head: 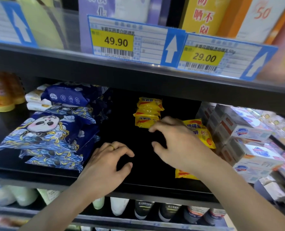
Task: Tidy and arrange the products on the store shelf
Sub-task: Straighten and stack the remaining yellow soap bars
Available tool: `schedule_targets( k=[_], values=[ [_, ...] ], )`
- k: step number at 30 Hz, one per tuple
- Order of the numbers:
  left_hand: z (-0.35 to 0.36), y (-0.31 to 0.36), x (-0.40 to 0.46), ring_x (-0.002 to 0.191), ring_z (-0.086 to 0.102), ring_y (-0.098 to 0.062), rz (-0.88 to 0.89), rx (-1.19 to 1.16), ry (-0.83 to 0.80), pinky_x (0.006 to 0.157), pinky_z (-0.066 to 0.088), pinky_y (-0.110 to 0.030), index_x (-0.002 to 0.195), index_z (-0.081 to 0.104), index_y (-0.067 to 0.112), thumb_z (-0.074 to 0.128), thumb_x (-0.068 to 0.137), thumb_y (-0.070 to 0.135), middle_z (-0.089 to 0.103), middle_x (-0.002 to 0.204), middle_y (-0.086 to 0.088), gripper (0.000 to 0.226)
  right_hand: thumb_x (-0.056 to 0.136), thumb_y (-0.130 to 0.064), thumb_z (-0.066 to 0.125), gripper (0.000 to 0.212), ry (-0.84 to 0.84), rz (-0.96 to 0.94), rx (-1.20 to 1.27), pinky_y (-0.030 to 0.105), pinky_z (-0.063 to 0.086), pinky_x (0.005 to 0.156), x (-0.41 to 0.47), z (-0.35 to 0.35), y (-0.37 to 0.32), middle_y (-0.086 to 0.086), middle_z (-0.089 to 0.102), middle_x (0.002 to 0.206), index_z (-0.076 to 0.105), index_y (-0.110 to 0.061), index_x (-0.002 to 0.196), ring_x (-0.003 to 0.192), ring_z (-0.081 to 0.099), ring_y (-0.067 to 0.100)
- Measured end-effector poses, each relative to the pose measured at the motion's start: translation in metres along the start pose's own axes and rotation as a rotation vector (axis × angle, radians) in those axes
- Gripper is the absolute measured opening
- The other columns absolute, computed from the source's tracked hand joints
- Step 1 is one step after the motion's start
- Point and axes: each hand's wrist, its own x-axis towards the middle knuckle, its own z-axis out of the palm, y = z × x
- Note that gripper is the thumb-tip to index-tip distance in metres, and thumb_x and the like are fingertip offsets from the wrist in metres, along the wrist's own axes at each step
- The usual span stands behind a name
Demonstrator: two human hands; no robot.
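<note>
While blue wipe packs (50, 130) lie stacked at the left of the black shelf (115, 112), the left hand (108, 162), a ring on one finger, rests near the shelf's front edge with fingers loosely curled, holding nothing. Behind, a small stack of yellow soap packets (147, 114) sits mid-shelf. The right hand (176, 140) reaches over more yellow packets (203, 134), fingers spread and bent; whether it grips one cannot be told. White soap boxes (248, 144) stand at the right.

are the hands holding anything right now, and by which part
Nothing is held. The left hand hovers with curled fingers; the right hand reaches toward the yellow packets.
</note>
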Motion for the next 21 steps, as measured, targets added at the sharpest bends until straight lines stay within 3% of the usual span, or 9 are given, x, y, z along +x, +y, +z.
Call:
schedule_targets(
  k=[7, 13, 17, 21],
  values=[
    [0.001, 0.002, -0.001, 0.119, 0.039, 0.001, -0.007, -0.024, 0.022, 0.108, 0.035, -0.032, 0.116, 0.057, 0.047, 0.047, 0.088, 0.059, 0.048, 0.123, 0.033, 0.031, 0.097, -0.030, 0.061, 0.071, -0.316, 0.264, -0.103, 0.045, 0.034, 0.117, 0.111, 0.041, 0.012, 0.009, 0.026, 0.164, 0.029, -0.021, 0.159, 0.152, 0.025, 0.035],
    [0.001, 0.003, 0.001, 0.116, 0.037, 0.001, 0.000, -0.010, 0.025, 0.106, 0.033, -0.029, 0.115, 0.056, 0.045, 0.041, 0.085, 0.062, 0.046, 0.120, 0.032, 0.037, 0.093, -0.022, 0.062, 0.076, -0.329, 0.410, -0.085, 0.052, 0.035, 0.115, 0.132, 0.060, 0.010, 0.015, 0.018, 0.167, 0.026, -0.020, 0.160, 0.151, 0.020, 0.042],
    [0.000, 0.003, 0.001, 0.117, 0.037, 0.001, -0.010, -0.010, 0.016, 0.104, 0.034, -0.028, 0.115, 0.056, 0.045, 0.041, 0.085, 0.063, 0.045, 0.120, 0.033, 0.037, 0.090, -0.014, 0.070, 0.078, -0.325, 0.449, -0.163, 0.052, 0.046, 0.104, 0.128, 0.063, 0.005, 0.015, 0.028, 0.162, 0.033, -0.024, 0.157, 0.145, 0.029, 0.043],
    [-0.001, 0.005, 0.000, 0.120, 0.039, -0.001, -0.025, 0.005, 0.025, 0.107, 0.034, -0.030, 0.124, 0.054, 0.043, 0.050, 0.095, 0.054, 0.048, 0.124, 0.030, 0.031, 0.089, -0.009, 0.072, 0.070, -0.342, 0.466, -0.230, 0.049, 0.048, 0.099, 0.114, 0.054, -0.011, 0.015, 0.029, 0.157, 0.039, -0.016, 0.150, 0.143, 0.025, 0.041]
  ],
)
